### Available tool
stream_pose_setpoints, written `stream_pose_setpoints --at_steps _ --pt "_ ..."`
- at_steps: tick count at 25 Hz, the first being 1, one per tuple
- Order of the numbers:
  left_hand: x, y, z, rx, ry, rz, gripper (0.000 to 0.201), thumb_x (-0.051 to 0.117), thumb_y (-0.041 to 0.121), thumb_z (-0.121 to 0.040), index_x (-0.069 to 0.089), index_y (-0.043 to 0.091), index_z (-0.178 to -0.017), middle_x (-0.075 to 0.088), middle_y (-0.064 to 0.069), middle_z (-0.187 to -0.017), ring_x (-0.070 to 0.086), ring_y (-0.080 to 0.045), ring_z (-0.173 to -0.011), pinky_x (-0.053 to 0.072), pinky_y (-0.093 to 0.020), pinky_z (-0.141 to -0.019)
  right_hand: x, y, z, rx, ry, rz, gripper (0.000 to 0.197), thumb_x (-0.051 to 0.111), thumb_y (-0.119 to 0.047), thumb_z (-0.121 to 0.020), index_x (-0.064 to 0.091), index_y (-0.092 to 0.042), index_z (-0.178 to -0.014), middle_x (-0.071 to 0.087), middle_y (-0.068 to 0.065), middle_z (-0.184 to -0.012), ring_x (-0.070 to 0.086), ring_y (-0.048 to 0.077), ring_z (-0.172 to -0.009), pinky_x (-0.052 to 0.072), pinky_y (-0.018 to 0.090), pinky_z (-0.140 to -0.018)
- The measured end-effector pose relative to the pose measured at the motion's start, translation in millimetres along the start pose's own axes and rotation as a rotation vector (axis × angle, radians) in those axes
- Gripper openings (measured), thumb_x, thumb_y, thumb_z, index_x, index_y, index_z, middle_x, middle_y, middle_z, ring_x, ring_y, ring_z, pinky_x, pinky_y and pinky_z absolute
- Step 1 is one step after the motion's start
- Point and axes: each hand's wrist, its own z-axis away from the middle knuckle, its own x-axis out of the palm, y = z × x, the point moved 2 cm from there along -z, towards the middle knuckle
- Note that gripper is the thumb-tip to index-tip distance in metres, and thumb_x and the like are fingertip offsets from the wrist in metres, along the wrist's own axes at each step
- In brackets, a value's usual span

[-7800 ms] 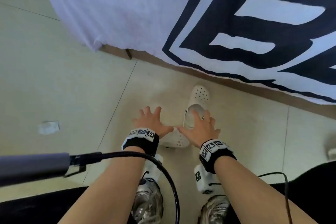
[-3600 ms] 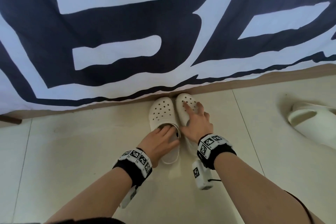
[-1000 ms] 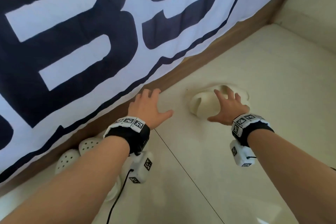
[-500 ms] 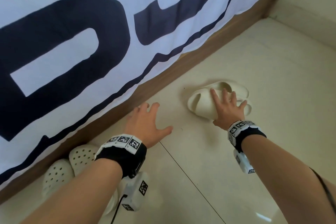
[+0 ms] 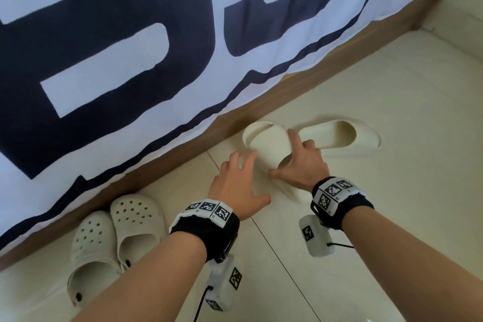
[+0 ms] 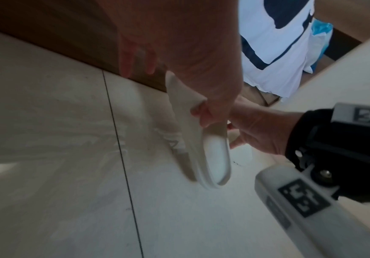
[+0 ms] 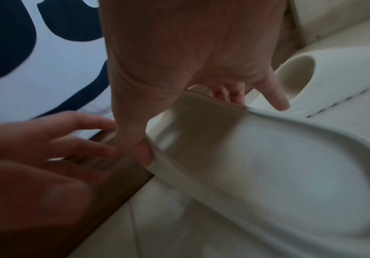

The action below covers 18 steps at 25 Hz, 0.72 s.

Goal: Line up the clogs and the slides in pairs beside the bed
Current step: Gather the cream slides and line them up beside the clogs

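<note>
Two white perforated clogs [image 5: 91, 248] [image 5: 136, 222] stand side by side, toes to the bed base, at lower left. My right hand [image 5: 300, 159] grips the strap of a cream slide [image 5: 269, 144] [image 7: 268, 165], thumb [image 7: 144, 153] on one edge and fingers over the top. That slide [image 6: 201, 139] is tilted, so part of its sole shows in the left wrist view. My left hand [image 5: 243, 172] is spread with straight fingers at the slide's left side, its thumb against the slide's rim. The second slide [image 5: 337, 136] [image 7: 334, 69] lies just right of the first, on the floor.
The white and navy bedcover [image 5: 130, 60] hangs over the wooden bed base [image 5: 183, 157], which runs diagonally across the view. Cream floor tiles [image 5: 392, 217] stretch to the right. A wall [image 5: 460, 13] closes the far right corner. A blue bag [image 6: 321, 31] lies beyond the bed's end.
My right hand went from lying flat on the slide to gripping its strap and has drawn it left, away from the other slide. My left hand moved right to the slide.
</note>
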Motion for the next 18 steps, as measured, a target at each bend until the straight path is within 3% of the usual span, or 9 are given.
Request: stream_pose_setpoints --at_steps 3,7,13,16,18 --pt "9.9 -7.4 2.1 0.016 0.024 -0.056 0.115 0.072 0.058 -0.072 -0.004 0.032 -0.154 0.003 -0.009 -0.158 0.020 -0.031 -0.140 0.044 -0.046 -0.100 22.4 -19.1 3.3 0.022 -0.146 -0.116 0.120 0.073 -0.066 -0.054 0.012 -0.037 -0.152 0.037 0.015 -0.141 0.037 0.038 -0.129 0.044 0.050 -0.097" --pt "18.6 -29.8 7.3 0.022 0.013 -0.172 0.112 0.071 0.063 -0.076 -0.004 0.035 -0.154 -0.008 -0.010 -0.160 0.011 -0.033 -0.145 0.045 -0.049 -0.101 50.4 -41.0 6.2 0.039 -0.197 -0.061 0.111 0.068 -0.070 -0.057 0.015 -0.036 -0.149 0.039 0.013 -0.133 0.040 0.038 -0.123 0.045 0.052 -0.094" --pt "22.0 -46.2 16.2 0.095 -0.130 -0.238 0.114 0.074 0.051 -0.078 -0.005 0.024 -0.156 -0.021 -0.001 -0.162 -0.002 -0.027 -0.149 0.037 -0.045 -0.108 76.7 -67.4 4.4 0.014 -0.142 0.064 0.066 0.047 -0.043 -0.085 0.022 -0.032 -0.145 0.043 0.015 -0.127 0.043 0.037 -0.116 0.043 0.049 -0.083" --pt "21.0 -54.1 13.6 0.095 -0.181 -0.226 0.108 0.076 0.043 -0.076 0.008 0.017 -0.155 -0.030 0.002 -0.160 -0.009 -0.025 -0.149 0.031 -0.039 -0.113 86.8 -70.4 5.1 0.015 -0.145 0.056 0.070 0.048 -0.049 -0.084 0.021 -0.030 -0.146 0.045 0.015 -0.129 0.044 0.037 -0.118 0.046 0.049 -0.086" --pt "20.1 -54.9 11.1 0.104 -0.215 -0.209 0.098 0.077 0.042 -0.075 0.021 0.015 -0.151 -0.034 0.004 -0.158 -0.013 -0.025 -0.149 0.028 -0.036 -0.115 81.7 -64.1 -1.4 -0.016 -0.240 0.078 0.090 0.059 -0.059 -0.076 0.017 -0.030 -0.149 0.042 0.015 -0.136 0.042 0.037 -0.124 0.046 0.051 -0.093"
